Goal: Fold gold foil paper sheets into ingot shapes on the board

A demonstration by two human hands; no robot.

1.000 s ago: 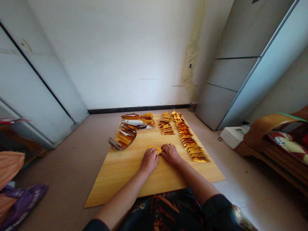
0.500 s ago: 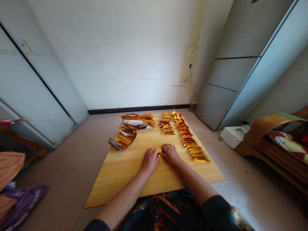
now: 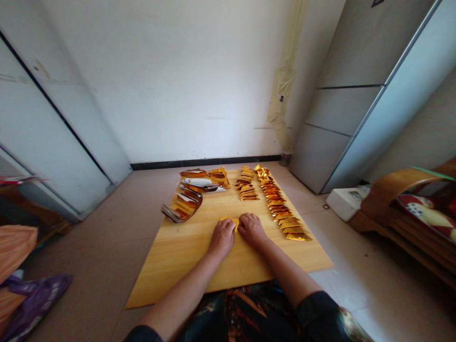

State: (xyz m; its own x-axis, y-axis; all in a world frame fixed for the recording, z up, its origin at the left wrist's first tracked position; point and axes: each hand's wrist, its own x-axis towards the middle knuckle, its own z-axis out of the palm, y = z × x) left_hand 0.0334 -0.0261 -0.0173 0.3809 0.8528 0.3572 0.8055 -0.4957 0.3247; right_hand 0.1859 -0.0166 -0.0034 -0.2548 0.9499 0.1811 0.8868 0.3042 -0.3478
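Observation:
A small sheet of gold foil paper point(image 3: 235, 222) lies on the wooden board point(image 3: 171, 270), mostly covered by my fingers. My left hand point(image 3: 223, 236) is closed on its left side, fingers curled down. On its right side my right hand point(image 3: 251, 229) is closed in the same way, close beside the left. Beyond and to the right runs a long row of folded gold foil pieces point(image 3: 280, 204), overlapping one another. A shorter row of folded gold pieces point(image 3: 248, 192) lies ahead of my hands.
Curled gold sheets point(image 3: 187, 204) and a stack of gold and white paper point(image 3: 199, 180) lie at the board's far left. A grey refrigerator point(image 3: 342, 109), white box point(image 3: 344, 203) and wooden seat point(image 3: 384, 204) stand at right. A purple bag point(image 3: 39, 299) is at lower left.
Both hands stay almost in place on the gold paper. Its near edge between my fingers has shifted slightly. The rows and stacks have not moved.

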